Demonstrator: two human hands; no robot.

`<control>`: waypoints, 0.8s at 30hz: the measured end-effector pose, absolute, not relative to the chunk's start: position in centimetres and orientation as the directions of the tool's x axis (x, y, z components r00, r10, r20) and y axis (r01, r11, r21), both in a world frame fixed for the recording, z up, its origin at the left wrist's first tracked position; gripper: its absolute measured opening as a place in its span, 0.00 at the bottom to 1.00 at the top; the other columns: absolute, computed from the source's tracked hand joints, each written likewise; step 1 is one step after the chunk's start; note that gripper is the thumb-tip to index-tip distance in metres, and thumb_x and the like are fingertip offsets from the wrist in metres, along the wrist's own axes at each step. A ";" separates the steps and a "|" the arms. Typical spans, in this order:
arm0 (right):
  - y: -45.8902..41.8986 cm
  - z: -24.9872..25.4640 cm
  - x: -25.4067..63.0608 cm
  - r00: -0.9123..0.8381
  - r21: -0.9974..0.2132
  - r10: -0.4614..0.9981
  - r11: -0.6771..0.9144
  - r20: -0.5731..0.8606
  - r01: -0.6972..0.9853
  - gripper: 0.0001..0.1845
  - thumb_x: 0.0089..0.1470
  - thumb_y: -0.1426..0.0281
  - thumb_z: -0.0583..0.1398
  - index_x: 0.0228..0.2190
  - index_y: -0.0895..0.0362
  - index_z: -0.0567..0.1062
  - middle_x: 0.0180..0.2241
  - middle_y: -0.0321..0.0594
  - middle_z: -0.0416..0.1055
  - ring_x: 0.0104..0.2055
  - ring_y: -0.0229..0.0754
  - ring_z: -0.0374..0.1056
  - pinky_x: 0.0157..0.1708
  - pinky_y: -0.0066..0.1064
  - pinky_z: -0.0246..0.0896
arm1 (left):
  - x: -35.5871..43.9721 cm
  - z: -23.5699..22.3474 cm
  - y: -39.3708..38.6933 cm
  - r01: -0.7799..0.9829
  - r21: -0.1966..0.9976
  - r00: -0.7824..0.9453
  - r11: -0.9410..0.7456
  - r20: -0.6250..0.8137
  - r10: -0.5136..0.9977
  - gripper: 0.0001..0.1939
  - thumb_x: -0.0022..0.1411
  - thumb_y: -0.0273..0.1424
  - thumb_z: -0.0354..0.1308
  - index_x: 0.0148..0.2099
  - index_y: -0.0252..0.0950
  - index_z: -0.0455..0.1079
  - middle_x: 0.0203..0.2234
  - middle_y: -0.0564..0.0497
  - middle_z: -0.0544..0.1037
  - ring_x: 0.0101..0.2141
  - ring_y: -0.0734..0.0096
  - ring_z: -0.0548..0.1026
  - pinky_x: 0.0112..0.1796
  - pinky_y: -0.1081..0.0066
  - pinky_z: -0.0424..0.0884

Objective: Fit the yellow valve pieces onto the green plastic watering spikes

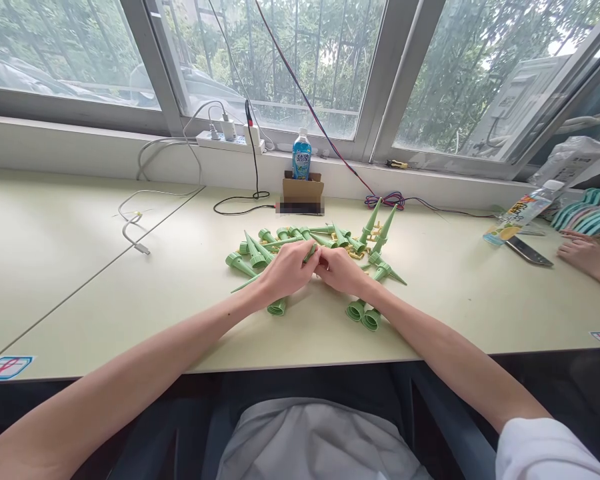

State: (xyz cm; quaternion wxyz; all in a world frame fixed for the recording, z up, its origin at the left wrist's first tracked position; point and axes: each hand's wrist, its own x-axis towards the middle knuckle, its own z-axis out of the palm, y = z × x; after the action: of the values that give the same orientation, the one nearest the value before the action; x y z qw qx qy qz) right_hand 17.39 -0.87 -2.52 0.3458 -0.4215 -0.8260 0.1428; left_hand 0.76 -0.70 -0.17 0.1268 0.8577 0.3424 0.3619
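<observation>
My left hand (pixel 291 267) is closed around a green plastic watering spike (pixel 310 253), mostly hidden by the fingers. Fingertips touching it, my right hand (pixel 341 268) is in a pinch; whatever lies between its fingers is too covered to make out. Behind and beside both hands lies a loose pile of similar green spikes (pixel 254 252), with small yellow plastic pieces (pixel 357 251) among them. Two spikes (pixel 384 230) point upward at the right of the pile. Under my right wrist, two hollow threaded ends (pixel 371 319) face me, and another threaded end (pixel 277 307) shows below my left hand.
A blue-labelled bottle (pixel 301 157) stands behind a small cardboard box (pixel 303 190). Cables run from a power strip (pixel 223 141) on the sill. At right, another person's hand (pixel 587 257) rests near a phone (pixel 529 251), a tilted drink bottle (pixel 523 213) and several hangers (pixel 587 213).
</observation>
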 end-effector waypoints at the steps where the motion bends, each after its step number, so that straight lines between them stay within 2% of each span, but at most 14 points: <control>1: -0.8 -2.5 17.4 -0.404 -0.530 0.792 0.608 0.457 0.592 0.06 0.56 0.71 0.55 0.26 0.56 0.65 0.22 0.32 0.63 0.23 0.34 0.55 0.25 0.26 0.51 | 0.8 -0.2 -0.7 0.499 0.460 0.498 -0.734 0.541 0.678 0.14 0.68 0.32 0.47 0.28 0.37 0.57 0.22 0.54 0.66 0.24 0.73 0.62 0.28 0.71 0.60; 11: -1.0 -2.2 17.3 -0.348 -0.552 0.840 0.538 0.417 0.637 0.09 0.60 0.68 0.55 0.28 0.56 0.67 0.22 0.32 0.66 0.23 0.34 0.57 0.27 0.27 0.52 | 0.3 0.6 -0.9 0.620 0.403 0.392 -0.673 0.585 0.711 0.10 0.68 0.36 0.48 0.36 0.37 0.64 0.31 0.51 0.74 0.23 0.74 0.63 0.29 0.71 0.60; 14: -0.9 -2.2 17.4 -0.286 -0.579 0.864 0.492 0.414 0.650 0.10 0.62 0.66 0.54 0.28 0.56 0.67 0.22 0.34 0.67 0.23 0.36 0.59 0.28 0.28 0.54 | 0.3 0.8 -1.0 0.638 0.404 0.374 -0.656 0.582 0.722 0.08 0.67 0.35 0.50 0.36 0.38 0.65 0.29 0.53 0.74 0.23 0.74 0.64 0.28 0.71 0.60; 19: -0.7 -2.3 17.7 -0.232 -0.602 0.857 0.494 0.461 0.628 0.07 0.62 0.65 0.54 0.33 0.55 0.66 0.20 0.32 0.66 0.22 0.38 0.60 0.27 0.29 0.54 | 0.3 0.6 -1.2 0.677 0.337 0.482 -0.654 0.468 0.741 0.10 0.64 0.32 0.49 0.30 0.38 0.66 0.18 0.54 0.69 0.20 0.71 0.65 0.25 0.71 0.57; 24: -0.6 -2.2 17.7 -0.202 -0.609 0.843 0.507 0.499 0.611 0.10 0.63 0.60 0.53 0.35 0.54 0.63 0.19 0.29 0.64 0.20 0.37 0.58 0.26 0.29 0.52 | 0.2 -0.2 -0.8 0.728 0.208 0.583 -0.653 0.314 0.749 0.10 0.62 0.30 0.48 0.32 0.37 0.69 0.22 0.50 0.73 0.22 0.67 0.69 0.24 0.69 0.58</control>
State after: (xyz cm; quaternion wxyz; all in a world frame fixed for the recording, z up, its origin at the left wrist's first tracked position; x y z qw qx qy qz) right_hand 17.72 -0.59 -2.21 0.4147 -0.4765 -0.7625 0.1399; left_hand 0.25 -0.79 -0.20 0.0285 0.8892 0.4153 0.1896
